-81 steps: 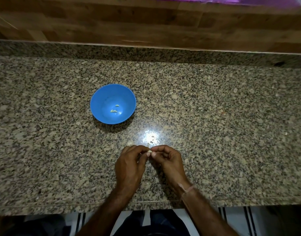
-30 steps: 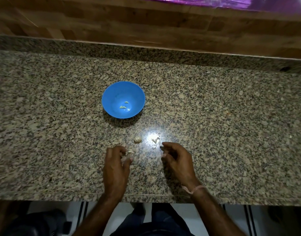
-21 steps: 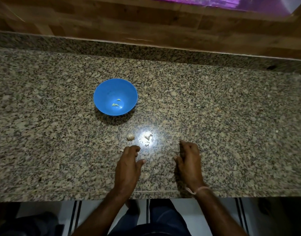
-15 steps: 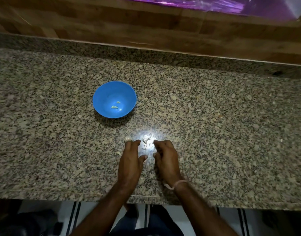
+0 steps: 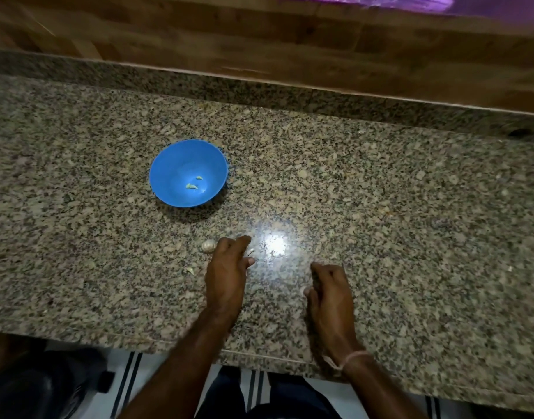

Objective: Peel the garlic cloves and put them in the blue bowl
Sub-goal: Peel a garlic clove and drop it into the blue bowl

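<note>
Two small peeled cloves (image 5: pixel 192 186) lie at the bottom of the blue bowl (image 5: pixel 169 164), which sits on the speckled tabletop (image 5: pixel 380 192), well apart from both hands. One more garlic clove (image 5: pixel 208 245), which looks to have its skin on, lies on the tabletop nearer the person than the bowl, just beside the left hand (image 5: pixel 228 276). The left hand's fingers (image 5: pixel 237 241) are loosely curled with the thumb sticking out to the side, and they hold nothing that I can see. The right hand (image 5: pixel 330 294) is off to the side, nearer the front edge, with its fingers curled down; I cannot tell if it pinches a bit of something or nothing at all. A few scraps of skin (image 5: pixel 190 270) lie by the left hand. I think the next job is to pick up the clove with the skin on and peel it. A few things could go wrong. The clove is small and round, so a push from the knuckles could make it roll away. It is pale and speckly like the stone, and there is a bright shine (image 5: pixel 275 244) on the tabletop close by, so the clove and the scraps are easy to mix up. A scrap of skin could stick to the clove and end up in the bowl too. The bowl looks light, so a bump from a hand dropping a clove in could slide or tip it.
</note>
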### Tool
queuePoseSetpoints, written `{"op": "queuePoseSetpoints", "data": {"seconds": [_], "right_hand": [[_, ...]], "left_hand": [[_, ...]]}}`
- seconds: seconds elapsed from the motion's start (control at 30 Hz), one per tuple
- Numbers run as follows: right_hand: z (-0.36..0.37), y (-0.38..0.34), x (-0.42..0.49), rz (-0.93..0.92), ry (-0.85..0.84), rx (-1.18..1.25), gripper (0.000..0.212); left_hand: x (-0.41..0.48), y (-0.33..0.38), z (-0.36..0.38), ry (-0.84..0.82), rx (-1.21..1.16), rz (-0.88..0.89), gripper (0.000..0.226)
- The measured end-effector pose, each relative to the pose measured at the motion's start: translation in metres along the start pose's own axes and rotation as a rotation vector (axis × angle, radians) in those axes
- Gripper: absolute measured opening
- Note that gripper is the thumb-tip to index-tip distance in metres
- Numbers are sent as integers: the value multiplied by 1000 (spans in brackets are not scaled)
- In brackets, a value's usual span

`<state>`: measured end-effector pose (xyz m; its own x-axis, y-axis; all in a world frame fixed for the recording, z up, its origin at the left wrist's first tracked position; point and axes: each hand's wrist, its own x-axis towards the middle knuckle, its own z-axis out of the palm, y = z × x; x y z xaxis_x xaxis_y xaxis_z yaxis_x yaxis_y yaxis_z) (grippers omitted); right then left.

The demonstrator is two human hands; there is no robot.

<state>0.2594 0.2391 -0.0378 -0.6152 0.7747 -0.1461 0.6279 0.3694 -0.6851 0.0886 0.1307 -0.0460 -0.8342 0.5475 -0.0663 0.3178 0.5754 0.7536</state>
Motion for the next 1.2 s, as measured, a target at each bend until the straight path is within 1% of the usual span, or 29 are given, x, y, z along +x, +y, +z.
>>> {"op": "queuePoseSetpoints", "data": {"seconds": [0.07,0.13,0.2,0.23,0.3,0.37,0.43,0.47,0.5,0.53,0.57,0.6,0.63,0.67,0.7,0.77,0.8,0.83,0.87,0.93,0.97,1.03,1.07,1.1,1.13,1.17,1.2], "right_hand": [[4,-3,3,-50,-24,-1,42],[9,-6,11,-60,-61,46,34],[14,-13,18,-94,-96,56,37],[16,-15,20,-110,-105,64,37],[17,-19,24,-150,-119,54,29],[20,-20,25,-259,-114,-14,22],[23,-23,27,-336,-80,-77,13],[26,-25,28,-331,-54,-84,9],[32,-24,30,-322,-14,-56,12],[36,-31,35,-297,-35,-21,13],[41,-37,40,-269,-102,22,5],[48,-42,43,-234,-146,76,10],[55,-47,46,-233,-180,50,24],[60,-52,49,-241,-214,36,31],[63,-59,49,-247,-252,67,33],[61,-72,46,-330,-301,50,29],[59,-71,47,-377,-288,49,25],[55,-67,50,-436,-231,-9,22],[50,-60,55,-426,-179,-41,22],[47,-47,64,-408,-194,-91,27],[48,-42,67,-421,-188,-153,25],[52,-50,66,-483,-175,-137,6],[55,-60,65,-489,-192,-96,8],[59,-67,61,-535,-226,-84,14],[63,-71,55,-605,-232,-126,21],[67,-70,50,-633,-258,-89,24],[68,-69,45,-649,-323,-104,24]], "left_hand": [[2,3,0,-10,47,31,31],[4,4,1,-6,107,63,23],[5,3,2,13,169,86,16],[6,3,3,24,186,84,16],[7,3,4,39,195,59,18],[6,5,4,54,178,18,19],[1,7,1,80,104,-37,22],[-3,7,-1,99,68,-54,24],[-8,7,-4,118,35,-66,24],[-13,6,-8,140,4,-75,24],[-19,4,-11,161,-28,-90,24],[-24,1,-14,181,-61,-112,25],[-28,-2,-16,198,-94,-143,25],[-32,-4,-18,213,-125,-176,24],[-36,-7,-20,229,-152,-204,23],[-43,-10,-24,259,-203,-220,20],[-46,-11,-26,269,-223,-227,19],[-47,-12,-27,278,-235,-244,18],[-48,-13,-29,295,-247,-267,18],[-51,-17,-34,329,-268,-306,16],[-52,-19,-36,339,-275,-313,15],[-54,-21,-38,348,-274,-314,14],[-56,-22,-38,349,-277,-318,14],[-57,-22,-39,349,-280,-324,14],[-58,-23,-39,347,-281,-331,14],[-59,-24,-39,344,-279,-336,14],[-59,-25,-40,339,-279,-341,14]]}}
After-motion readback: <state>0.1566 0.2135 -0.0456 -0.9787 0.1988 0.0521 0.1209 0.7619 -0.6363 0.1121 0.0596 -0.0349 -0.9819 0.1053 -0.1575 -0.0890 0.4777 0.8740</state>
